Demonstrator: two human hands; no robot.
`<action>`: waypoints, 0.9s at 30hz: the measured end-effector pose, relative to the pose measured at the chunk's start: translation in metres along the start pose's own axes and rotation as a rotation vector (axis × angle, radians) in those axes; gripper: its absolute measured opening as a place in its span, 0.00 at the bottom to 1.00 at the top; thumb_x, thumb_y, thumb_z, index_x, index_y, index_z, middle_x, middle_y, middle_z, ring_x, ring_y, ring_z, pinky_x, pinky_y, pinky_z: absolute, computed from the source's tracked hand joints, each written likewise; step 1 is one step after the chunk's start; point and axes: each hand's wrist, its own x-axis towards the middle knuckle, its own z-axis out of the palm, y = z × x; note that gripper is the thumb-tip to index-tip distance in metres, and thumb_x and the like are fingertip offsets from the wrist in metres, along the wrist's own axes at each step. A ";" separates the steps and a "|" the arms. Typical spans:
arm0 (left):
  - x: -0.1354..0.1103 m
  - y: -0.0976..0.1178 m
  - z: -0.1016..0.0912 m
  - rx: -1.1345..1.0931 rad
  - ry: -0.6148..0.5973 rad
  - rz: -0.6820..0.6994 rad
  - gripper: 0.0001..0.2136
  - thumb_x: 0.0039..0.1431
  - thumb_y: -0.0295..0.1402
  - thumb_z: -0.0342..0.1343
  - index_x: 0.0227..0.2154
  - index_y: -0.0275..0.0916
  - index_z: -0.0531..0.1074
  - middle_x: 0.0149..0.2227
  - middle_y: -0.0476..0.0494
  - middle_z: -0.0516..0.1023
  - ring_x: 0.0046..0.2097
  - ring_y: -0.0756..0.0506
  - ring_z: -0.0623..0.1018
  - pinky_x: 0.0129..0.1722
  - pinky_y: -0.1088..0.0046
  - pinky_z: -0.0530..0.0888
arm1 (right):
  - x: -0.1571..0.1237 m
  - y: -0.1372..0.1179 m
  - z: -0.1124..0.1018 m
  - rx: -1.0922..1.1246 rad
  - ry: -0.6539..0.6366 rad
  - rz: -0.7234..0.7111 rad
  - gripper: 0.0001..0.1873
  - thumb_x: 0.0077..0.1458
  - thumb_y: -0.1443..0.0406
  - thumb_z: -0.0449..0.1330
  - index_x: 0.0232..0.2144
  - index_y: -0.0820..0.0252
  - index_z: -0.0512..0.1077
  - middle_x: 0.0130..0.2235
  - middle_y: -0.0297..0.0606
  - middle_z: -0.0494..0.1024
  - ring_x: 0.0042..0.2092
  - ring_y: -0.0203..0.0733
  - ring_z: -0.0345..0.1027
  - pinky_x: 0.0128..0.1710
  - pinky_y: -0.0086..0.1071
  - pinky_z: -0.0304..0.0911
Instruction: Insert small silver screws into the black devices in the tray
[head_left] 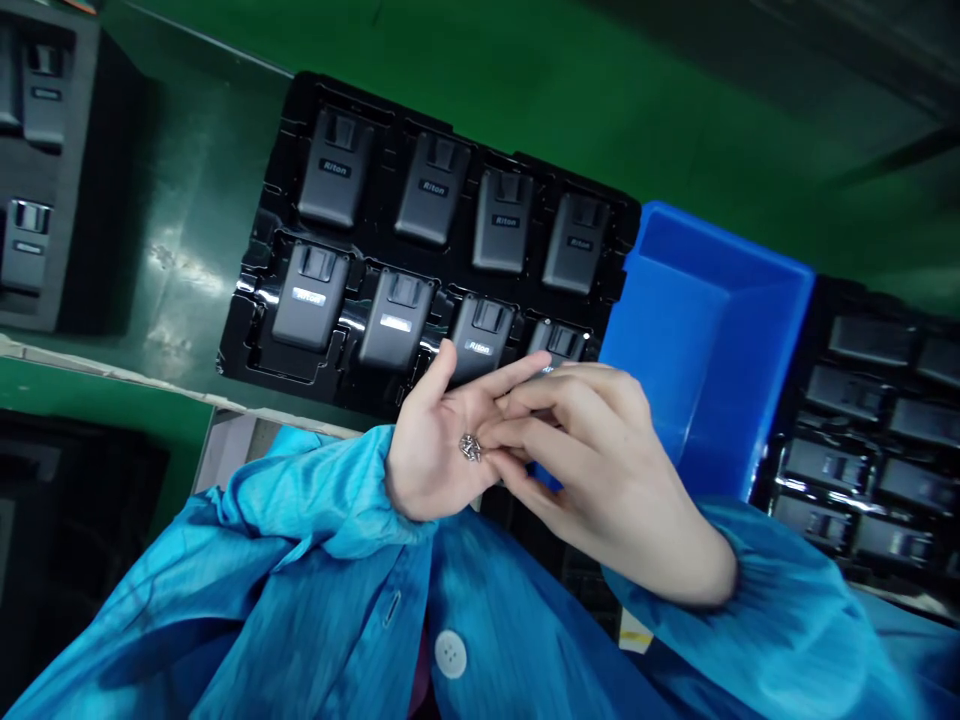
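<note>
One metal cluster (pixel 470 447); left palm (pixel 427 450) beneath

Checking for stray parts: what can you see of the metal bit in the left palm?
The metal bit is a tiny, shiny silver piece or cluster, too small to make out its exact shape. It looks like bare metal, with a jagged outline. It lies on the palm of the open left hand, with the fingers of the right hand just beside it; whether they touch it is unclear.

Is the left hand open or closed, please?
The left hand is open: palm up, fingers spread, small metal pieces resting on it.
</note>
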 end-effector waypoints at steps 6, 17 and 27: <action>-0.001 -0.003 0.000 0.023 0.021 0.049 0.37 0.71 0.53 0.27 0.64 0.30 0.67 0.50 0.33 0.81 0.51 0.38 0.80 0.50 0.65 0.71 | 0.007 -0.008 0.001 -0.157 -0.002 -0.024 0.10 0.63 0.67 0.61 0.28 0.57 0.74 0.36 0.39 0.79 0.44 0.47 0.69 0.54 0.45 0.63; 0.000 -0.004 0.001 -0.055 0.071 0.107 0.34 0.73 0.49 0.30 0.63 0.25 0.67 0.50 0.33 0.82 0.56 0.41 0.78 0.55 0.70 0.69 | 0.012 -0.011 0.014 -0.201 -0.014 -0.010 0.10 0.63 0.68 0.58 0.28 0.60 0.75 0.34 0.39 0.77 0.42 0.46 0.67 0.60 0.48 0.59; -0.005 0.006 -0.005 -0.190 0.015 0.085 0.33 0.74 0.47 0.30 0.63 0.23 0.65 0.40 0.35 0.83 0.38 0.46 0.81 0.41 0.72 0.73 | 0.016 0.009 0.000 -0.068 0.043 0.014 0.02 0.61 0.68 0.62 0.36 0.56 0.73 0.38 0.37 0.78 0.44 0.44 0.70 0.61 0.49 0.60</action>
